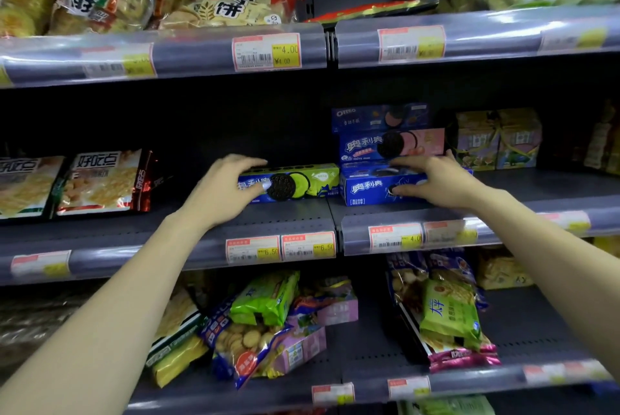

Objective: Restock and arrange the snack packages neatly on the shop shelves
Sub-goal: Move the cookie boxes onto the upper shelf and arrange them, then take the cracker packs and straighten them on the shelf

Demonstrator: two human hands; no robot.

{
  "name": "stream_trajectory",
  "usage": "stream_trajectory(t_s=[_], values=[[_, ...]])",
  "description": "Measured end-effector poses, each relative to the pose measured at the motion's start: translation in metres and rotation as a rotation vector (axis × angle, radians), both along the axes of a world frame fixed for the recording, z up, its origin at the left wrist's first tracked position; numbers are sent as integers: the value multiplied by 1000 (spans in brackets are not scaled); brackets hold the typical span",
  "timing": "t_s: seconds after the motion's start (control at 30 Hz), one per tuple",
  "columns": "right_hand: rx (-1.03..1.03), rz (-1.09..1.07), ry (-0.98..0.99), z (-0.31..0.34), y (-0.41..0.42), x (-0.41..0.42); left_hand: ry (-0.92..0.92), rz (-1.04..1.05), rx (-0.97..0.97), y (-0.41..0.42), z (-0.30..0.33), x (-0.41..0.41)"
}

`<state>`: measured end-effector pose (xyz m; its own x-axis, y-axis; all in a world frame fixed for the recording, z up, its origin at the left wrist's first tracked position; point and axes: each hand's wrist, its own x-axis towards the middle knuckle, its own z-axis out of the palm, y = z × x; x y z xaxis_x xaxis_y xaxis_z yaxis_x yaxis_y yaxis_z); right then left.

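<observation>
Gripping 1 box each, both hands work on the middle shelf point(268, 220). The left hand point(224, 187) curls over the left end of the green-and-blue cookie box point(302, 181), fingers on its top edge, thumb on its front. The right hand point(436, 180) holds the blue cookie box point(372, 190) near its right end, fingers over the top, thumb at the front. Both boxes lie with their long axes across the shelf, parallel to its front edge, so each box stretches inward from its hand toward the other; their inner ends sit just beside one another, nearly touching. Stacked directly behind and above the right hand's box are 2 more boxes: a pink-and-blue box point(396, 144) and a dark blue box point(379, 118) on top. That makes 4 cookie boxes. Left of the left hand stand 2 cracker bags point(100, 180). Squaring the 2 front boxes into 1 line looks like the next step.
</observation>
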<state>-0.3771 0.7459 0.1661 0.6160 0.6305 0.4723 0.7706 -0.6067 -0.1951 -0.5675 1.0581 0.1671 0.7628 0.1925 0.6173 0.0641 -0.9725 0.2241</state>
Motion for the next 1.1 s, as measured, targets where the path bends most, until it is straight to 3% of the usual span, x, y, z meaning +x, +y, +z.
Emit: stream_trajectory(t_s=[0.3, 0.47, 0.57, 0.67, 0.8, 0.97, 1.1], values=[[420, 160, -366, -49, 9, -66, -205, -131, 99, -61, -47, -52], [481, 203, -581, -97, 1, -100, -242, -146, 149, -80, -96, -76], [406, 252, -592, -130, -4, -105, -134, -144, 155, -88, -133, -77], [295, 244, -497, -160, -16, -95, 80, -117, 95, -95, -164, -70], [166, 37, -220, -190, -49, -67, 288, -121, -84, -118, -189, -43], [170, -256, 232, -212, -94, -34, 376, -166, -348, -166, -206, 8], [274, -341, 598, -227, -112, -14, 439, -174, -566, -208, -215, 52]])
